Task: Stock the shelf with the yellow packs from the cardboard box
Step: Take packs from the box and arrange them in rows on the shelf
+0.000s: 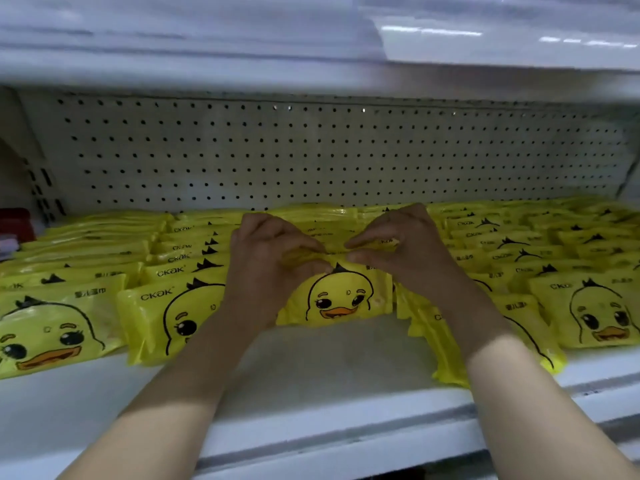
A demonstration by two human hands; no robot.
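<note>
forearms [194, 375] rise from six o'clock and bring the left hand [266, 258] and right hand [405, 251] to the centre. there both curl fingers and thumbs over the top edge of the front pack [341, 299], pinching it from either side. that pack stands upright, duck face toward the aisle, at the head of the middle row. the two-sided pinch looks meant to square it and stop it tipping as it settles against the packs behind.

toward six o'clock from it the shelf [329, 368] shows bare board, so this row probably has room for more. at four o'clock a leaning pack [446, 344] slumps edge-on beside the gap and likely needs straightening. the left rows [180, 306] at nine o'clock and the right rows [595, 313] at three o'clock hold many like packs, stood one behind another and reaching nearer the lip. at twelve o'clock the pegboard [311, 150] backs it all. a red object [15, 223] at far nine o'clock is too blurred to name. the cardboard box is out of view.
</note>
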